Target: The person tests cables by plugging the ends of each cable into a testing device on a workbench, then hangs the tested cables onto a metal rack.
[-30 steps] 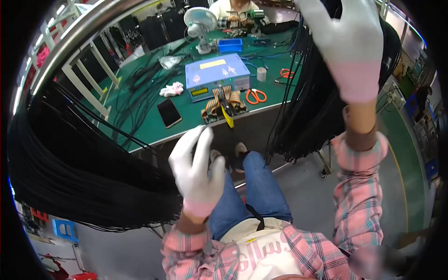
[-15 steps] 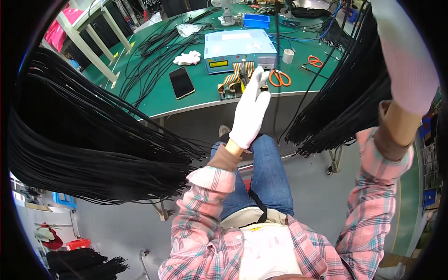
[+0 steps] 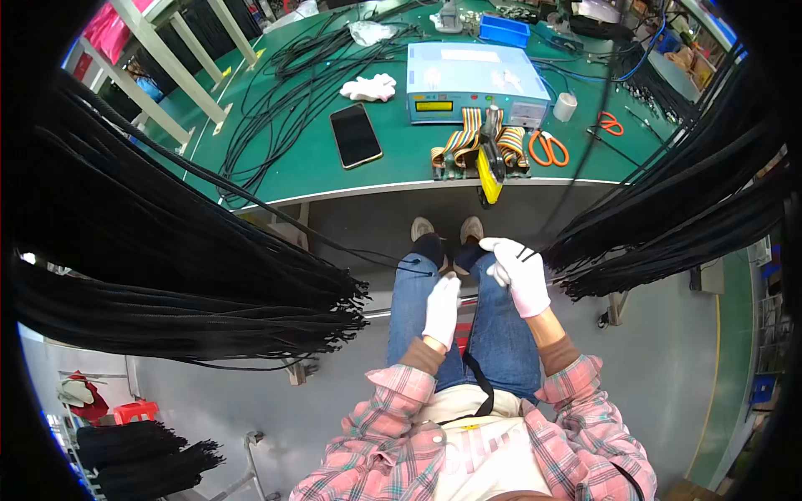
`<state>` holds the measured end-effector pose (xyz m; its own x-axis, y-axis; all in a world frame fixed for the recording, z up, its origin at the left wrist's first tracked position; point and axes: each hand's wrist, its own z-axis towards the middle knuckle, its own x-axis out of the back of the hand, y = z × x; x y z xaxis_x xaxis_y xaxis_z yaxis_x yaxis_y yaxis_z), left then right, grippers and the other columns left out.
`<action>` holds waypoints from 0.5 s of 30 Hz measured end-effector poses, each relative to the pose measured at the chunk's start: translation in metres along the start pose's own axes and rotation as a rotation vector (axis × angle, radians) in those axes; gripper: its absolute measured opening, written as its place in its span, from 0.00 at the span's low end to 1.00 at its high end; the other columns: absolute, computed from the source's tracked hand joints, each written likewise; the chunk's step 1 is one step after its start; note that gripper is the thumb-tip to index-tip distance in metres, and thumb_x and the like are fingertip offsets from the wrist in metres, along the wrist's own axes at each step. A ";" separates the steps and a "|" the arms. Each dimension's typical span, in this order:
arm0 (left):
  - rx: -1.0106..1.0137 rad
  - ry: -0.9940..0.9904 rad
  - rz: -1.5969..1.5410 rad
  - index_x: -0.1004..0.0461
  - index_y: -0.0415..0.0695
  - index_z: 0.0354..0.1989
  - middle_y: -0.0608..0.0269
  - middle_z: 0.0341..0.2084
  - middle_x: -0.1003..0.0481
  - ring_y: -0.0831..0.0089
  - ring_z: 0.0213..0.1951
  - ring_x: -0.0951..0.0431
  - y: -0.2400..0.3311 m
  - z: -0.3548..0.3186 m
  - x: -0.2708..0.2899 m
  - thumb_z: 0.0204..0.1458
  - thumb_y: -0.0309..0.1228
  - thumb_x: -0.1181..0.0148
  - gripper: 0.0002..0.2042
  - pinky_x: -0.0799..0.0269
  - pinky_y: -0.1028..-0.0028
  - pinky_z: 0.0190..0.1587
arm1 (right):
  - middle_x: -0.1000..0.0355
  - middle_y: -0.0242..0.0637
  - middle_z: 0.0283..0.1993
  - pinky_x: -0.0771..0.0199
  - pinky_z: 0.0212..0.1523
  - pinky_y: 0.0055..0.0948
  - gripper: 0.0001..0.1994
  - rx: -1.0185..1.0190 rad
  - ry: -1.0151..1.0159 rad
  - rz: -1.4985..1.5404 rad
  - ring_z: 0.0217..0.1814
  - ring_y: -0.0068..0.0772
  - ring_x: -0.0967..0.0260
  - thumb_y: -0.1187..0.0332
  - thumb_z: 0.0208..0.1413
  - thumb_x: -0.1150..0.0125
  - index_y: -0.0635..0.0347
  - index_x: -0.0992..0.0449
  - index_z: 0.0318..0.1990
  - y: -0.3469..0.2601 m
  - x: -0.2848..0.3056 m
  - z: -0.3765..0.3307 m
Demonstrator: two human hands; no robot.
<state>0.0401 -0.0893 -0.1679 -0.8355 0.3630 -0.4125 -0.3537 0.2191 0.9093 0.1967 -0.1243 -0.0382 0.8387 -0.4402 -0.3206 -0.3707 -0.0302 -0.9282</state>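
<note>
- A thin black cable (image 3: 576, 159) runs down from the upper right, across the front edge of the green workbench (image 3: 317, 167), to the right hand (image 3: 520, 274), which sits over the person's right knee in a white glove.
- The right hand's fingers are closed around the cable's lower end; short black tips stick out beside the knuckles.
- The left hand (image 3: 441, 307), also in a white glove, rests over the left thigh just beside the right hand; its fingers lie straight and I cannot tell whether it holds anything.
- A second thin black wire (image 3: 334, 244) reaches from the left toward the knees and ends just left of the hands.
- A thick bundle of black cables (image 3: 652, 225) hangs to the right of the right hand, its cut ends near the wrist.
- A larger hanging mass of black cables (image 3: 167, 275) fills the left side, well apart from the hands.
- At the bench's front edge, above the knees, lie a yellow-handled tool (image 3: 489, 171) and rainbow ribbon cables (image 3: 459, 146).
- Behind them stands a pale blue test box (image 3: 472, 71); orange-handled scissors (image 3: 549, 149) lie to its right near the front edge.
- A black phone (image 3: 355, 135) and a spare white glove (image 3: 369, 87) lie left of the box, with loose black cables (image 3: 276, 108) toward the bench's left edge.
</note>
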 end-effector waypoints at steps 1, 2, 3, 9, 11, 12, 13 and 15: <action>0.069 -0.020 -0.119 0.32 0.34 0.56 0.51 0.48 0.25 0.63 0.45 0.24 -0.004 -0.005 0.005 0.64 0.33 0.54 0.18 0.28 0.68 0.50 | 0.32 0.30 0.24 0.48 0.21 0.14 0.13 0.044 -0.062 0.021 0.20 0.14 0.47 0.73 0.61 0.49 0.70 0.24 0.50 0.008 0.002 -0.004; 0.283 0.002 -0.121 0.32 0.35 0.56 0.52 0.48 0.25 0.64 0.44 0.24 -0.006 -0.009 0.002 0.64 0.34 0.53 0.18 0.27 0.68 0.50 | 0.32 0.30 0.23 0.50 0.21 0.14 0.13 0.062 -0.035 -0.024 0.19 0.14 0.49 0.72 0.61 0.49 0.70 0.24 0.49 0.013 0.003 -0.008; 0.497 0.019 -0.126 0.32 0.36 0.57 0.52 0.47 0.25 0.64 0.44 0.24 -0.005 -0.012 -0.003 0.64 0.34 0.53 0.18 0.27 0.67 0.49 | 0.33 0.29 0.22 0.51 0.20 0.14 0.13 0.082 -0.006 -0.072 0.19 0.14 0.50 0.72 0.61 0.49 0.70 0.24 0.49 0.015 0.004 -0.011; 1.027 -0.056 -0.742 0.34 0.39 0.57 0.52 0.45 0.25 0.65 0.42 0.22 -0.002 -0.006 -0.044 0.64 0.36 0.53 0.18 0.25 0.71 0.45 | 0.32 0.29 0.22 0.50 0.20 0.15 0.12 0.067 0.030 -0.035 0.18 0.14 0.49 0.72 0.61 0.48 0.69 0.23 0.47 0.019 -0.004 -0.020; 0.986 -0.105 -0.974 0.32 0.40 0.53 0.53 0.42 0.25 0.64 0.41 0.22 -0.016 -0.001 -0.044 0.63 0.35 0.55 0.15 0.25 0.73 0.44 | 0.32 0.29 0.22 0.49 0.20 0.15 0.12 0.023 0.011 0.016 0.19 0.15 0.48 0.72 0.60 0.48 0.68 0.23 0.47 0.024 -0.011 -0.025; 0.928 -0.138 -1.000 0.30 0.40 0.49 0.55 0.40 0.24 0.64 0.40 0.23 -0.025 0.005 -0.042 0.63 0.34 0.57 0.14 0.25 0.73 0.44 | 0.29 0.31 0.25 0.44 0.23 0.16 0.12 0.063 -0.019 -0.068 0.22 0.17 0.43 0.73 0.59 0.47 0.67 0.22 0.47 0.027 -0.014 -0.028; 0.926 -0.120 -1.014 0.30 0.40 0.49 0.55 0.40 0.24 0.64 0.40 0.23 -0.036 0.007 -0.042 0.63 0.34 0.57 0.14 0.25 0.73 0.44 | 0.27 0.32 0.29 0.40 0.26 0.18 0.12 0.102 -0.053 -0.154 0.25 0.19 0.39 0.73 0.58 0.46 0.66 0.22 0.47 0.029 -0.018 -0.032; 0.786 -0.227 -1.167 0.28 0.39 0.44 0.55 0.36 0.24 0.65 0.35 0.25 -0.052 0.016 -0.043 0.61 0.29 0.57 0.11 0.26 0.73 0.39 | 0.22 0.35 0.36 0.31 0.33 0.20 0.12 0.188 -0.121 -0.318 0.31 0.24 0.30 0.73 0.56 0.45 0.63 0.21 0.46 0.029 -0.022 -0.038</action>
<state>0.1009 -0.1022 -0.1984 -0.1214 -0.2536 -0.9597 -0.3967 0.8986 -0.1873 0.1523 -0.1501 -0.0513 0.9451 -0.3262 -0.0208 -0.0145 0.0217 -0.9997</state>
